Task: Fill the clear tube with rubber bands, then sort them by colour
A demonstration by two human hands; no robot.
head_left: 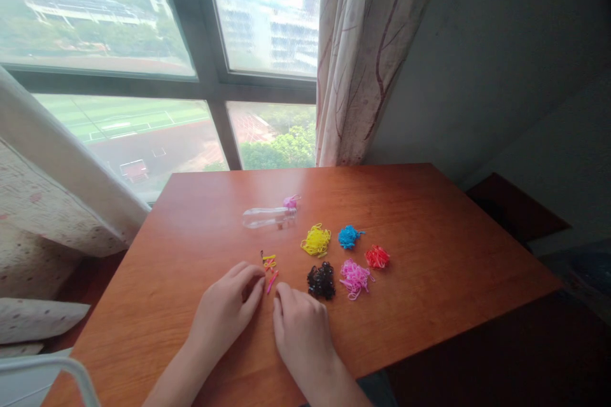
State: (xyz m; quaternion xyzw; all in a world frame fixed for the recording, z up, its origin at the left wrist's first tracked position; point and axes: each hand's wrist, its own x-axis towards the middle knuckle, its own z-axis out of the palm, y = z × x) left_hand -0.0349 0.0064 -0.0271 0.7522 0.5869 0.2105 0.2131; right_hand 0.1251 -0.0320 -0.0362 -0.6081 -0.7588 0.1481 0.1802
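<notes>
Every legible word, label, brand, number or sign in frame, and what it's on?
No readable text anywhere.
Small coloured bands and the larger band piles: no lettering visible.
Clear plastic item: no label I can make out.
Buildings outside: too hazy to read any signs.

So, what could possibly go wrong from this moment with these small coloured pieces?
The left hand is very near the loose mixed pieces, so it might brush them out of place. The black pile lies close to the pink pile; a slip of the right hand could mix them.
</notes>
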